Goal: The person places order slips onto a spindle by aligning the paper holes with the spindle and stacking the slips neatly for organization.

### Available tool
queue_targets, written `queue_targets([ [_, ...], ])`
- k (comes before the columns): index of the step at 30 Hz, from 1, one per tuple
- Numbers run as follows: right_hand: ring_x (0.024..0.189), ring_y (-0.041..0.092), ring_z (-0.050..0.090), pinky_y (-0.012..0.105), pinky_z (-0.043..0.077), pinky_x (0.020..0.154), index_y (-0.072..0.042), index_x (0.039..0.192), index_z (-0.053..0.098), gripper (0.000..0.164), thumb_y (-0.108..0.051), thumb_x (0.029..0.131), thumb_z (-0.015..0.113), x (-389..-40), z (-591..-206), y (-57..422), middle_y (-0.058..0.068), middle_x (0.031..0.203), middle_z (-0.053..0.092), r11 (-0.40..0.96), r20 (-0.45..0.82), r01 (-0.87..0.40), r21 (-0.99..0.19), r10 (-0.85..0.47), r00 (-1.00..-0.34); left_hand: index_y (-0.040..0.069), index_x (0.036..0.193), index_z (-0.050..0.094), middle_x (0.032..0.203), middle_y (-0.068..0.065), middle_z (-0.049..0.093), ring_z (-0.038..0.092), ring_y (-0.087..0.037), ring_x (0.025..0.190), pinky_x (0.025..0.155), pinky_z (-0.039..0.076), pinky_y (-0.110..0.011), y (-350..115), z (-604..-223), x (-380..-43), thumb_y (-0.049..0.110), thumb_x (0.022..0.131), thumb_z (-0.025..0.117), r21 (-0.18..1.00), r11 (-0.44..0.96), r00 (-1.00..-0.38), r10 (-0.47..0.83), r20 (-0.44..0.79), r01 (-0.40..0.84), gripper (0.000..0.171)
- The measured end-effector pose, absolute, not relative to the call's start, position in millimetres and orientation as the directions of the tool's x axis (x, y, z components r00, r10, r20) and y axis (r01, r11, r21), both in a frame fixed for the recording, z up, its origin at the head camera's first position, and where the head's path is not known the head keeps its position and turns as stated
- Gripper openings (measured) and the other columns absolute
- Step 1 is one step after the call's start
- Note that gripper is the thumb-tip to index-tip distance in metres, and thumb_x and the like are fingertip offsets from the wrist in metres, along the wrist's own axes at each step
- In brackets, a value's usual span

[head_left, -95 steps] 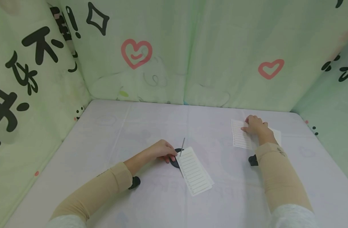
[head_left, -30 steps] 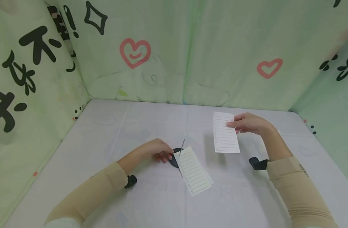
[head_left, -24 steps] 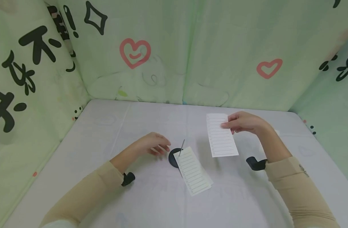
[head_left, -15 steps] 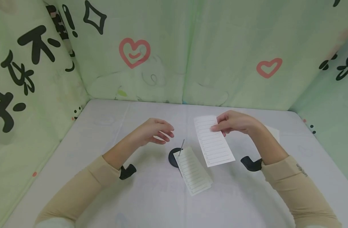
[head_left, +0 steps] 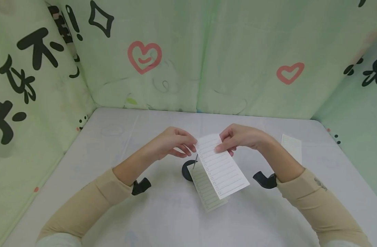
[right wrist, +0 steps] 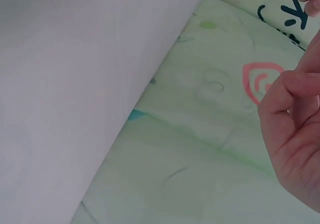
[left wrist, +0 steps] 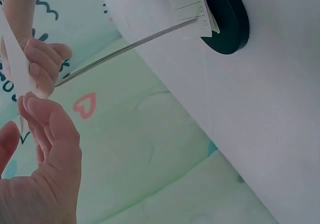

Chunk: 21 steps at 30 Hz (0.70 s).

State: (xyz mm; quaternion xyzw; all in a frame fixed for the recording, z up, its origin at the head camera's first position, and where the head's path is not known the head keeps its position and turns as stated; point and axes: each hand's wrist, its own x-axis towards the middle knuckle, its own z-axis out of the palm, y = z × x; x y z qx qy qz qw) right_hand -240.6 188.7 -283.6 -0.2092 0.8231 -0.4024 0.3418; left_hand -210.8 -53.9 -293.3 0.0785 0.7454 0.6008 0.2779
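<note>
My right hand (head_left: 242,137) pinches a lined paper slip (head_left: 223,168) by its upper right edge, thumb on the printed face. The slip hangs tilted over a bill spike, its upper left corner near the tip of the thin metal rod (left wrist: 125,48). Beside that corner is my left hand (head_left: 176,142), fingers loosely bent and thumb apart; the left wrist view has its fingertips right at the paper's edge. Several slips (head_left: 201,187) lie pierced low on the rod, against the round black base (head_left: 186,172), partly hidden by the held slip.
Another lined slip (head_left: 291,145) lies on the white-covered table (head_left: 114,144) at the right, partly behind the right forearm. Black wrist mounts (head_left: 265,180) stick out from both wrists. A printed green curtain (head_left: 238,51) closes off the back and sides.
My right hand has picked up the slip at the right and carried it left over the spike. My left hand has left the base and risen to the slip's corner.
</note>
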Motion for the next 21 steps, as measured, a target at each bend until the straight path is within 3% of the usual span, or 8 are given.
queue_targets([
  [7,0.055,0.013,0.050,0.021,0.034,0.052,0.001,0.086,0.067,0.017,-0.016,0.080,0.069,-235.5,-286.8,182.9,0.005,0.071,0.066,0.588,-0.403,-0.060,-0.807,-0.622,-0.672,-0.002,0.095,0.065,0.077,-0.009,0.065,0.062,-0.024,0.072,0.067,0.052,-0.029,-54.6,-295.1,-209.4,0.011,0.085,0.061,0.932,0.314,-0.841,0.441,-0.314,-0.184,0.017],
  [21,0.064,0.015,0.055,0.022,0.040,0.058,0.006,0.097,0.062,0.023,-0.014,0.086,0.062,-212.8,-298.3,201.7,0.004,0.078,0.067,0.474,-0.330,-0.043,-0.879,-0.671,-0.664,-0.001,0.097,0.066,0.079,-0.009,0.066,0.061,-0.020,0.069,0.068,0.052,-0.030,-54.5,-295.4,-211.3,0.011,0.086,0.061,0.921,0.340,-0.858,0.398,-0.323,-0.189,0.017],
])
